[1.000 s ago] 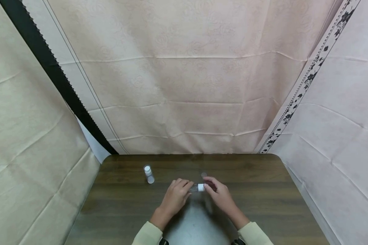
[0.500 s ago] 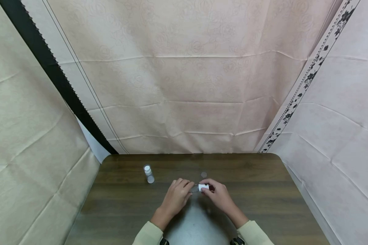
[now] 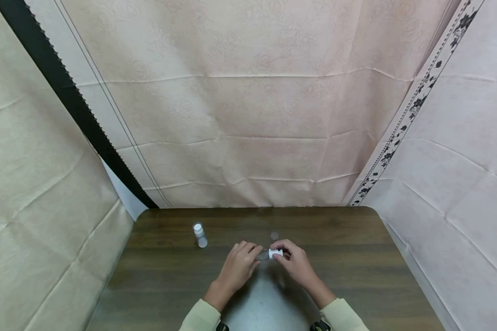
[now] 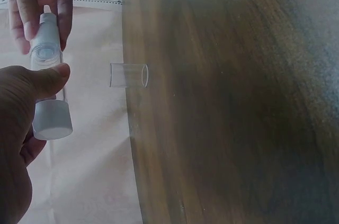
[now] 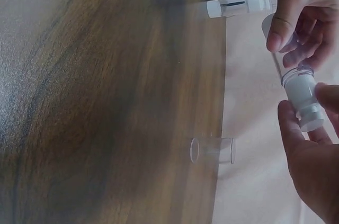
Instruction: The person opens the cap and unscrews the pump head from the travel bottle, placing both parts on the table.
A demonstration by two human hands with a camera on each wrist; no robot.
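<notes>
A clear pump bottle with a white base (image 4: 53,122) lies sideways between the two hands above the table. My left hand (image 3: 238,264) grips its clear body, the thumb lying across it in the left wrist view. At the other end, my right hand (image 3: 300,265) pinches the white pump top (image 5: 303,96) between thumb and fingers, with the nozzle pointing towards the right palm. Just beyond the hands, a clear cap (image 3: 274,236) stands on the table, apart from both. Part of the bottle's body is hidden behind the left fingers.
A second bottle (image 3: 201,237), clear with white parts, stands at the back left of the brown wooden table (image 3: 161,276). Pale cloth curtains (image 3: 248,115) hang behind the table and along both sides.
Over the last second my right fingers have closed round the white pump top, which has shifted slightly right. The left hand keeps its hold on the bottle; the cap and second bottle stay put.
</notes>
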